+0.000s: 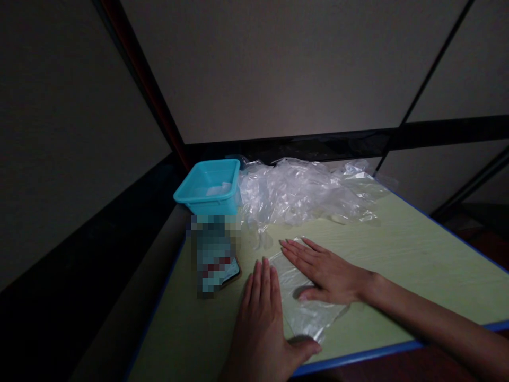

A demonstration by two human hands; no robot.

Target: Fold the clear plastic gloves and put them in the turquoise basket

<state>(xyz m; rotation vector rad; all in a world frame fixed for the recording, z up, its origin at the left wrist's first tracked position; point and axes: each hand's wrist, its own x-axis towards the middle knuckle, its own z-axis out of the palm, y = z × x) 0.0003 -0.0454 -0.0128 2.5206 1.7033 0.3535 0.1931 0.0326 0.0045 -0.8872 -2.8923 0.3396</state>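
A clear plastic bag (308,313) lies spread on the pale green table (401,249) near its front edge. My left hand (264,323) rests flat along the bag's left side, fingers stretched forward and thumb out to the right over its near end. Across the bag's upper right part lies my right hand (328,270), palm down with its fingers extended to the left and its thumb apart. Neither hand grips anything. Parts of the bag are hidden under both hands.
A heap of crumpled clear plastic bags (302,191) covers the table's back. A turquoise basket (210,199) with something whitish inside stands at the back left. Nearer, a phone (231,271) lies partly blurred out. Walls rise behind the table.
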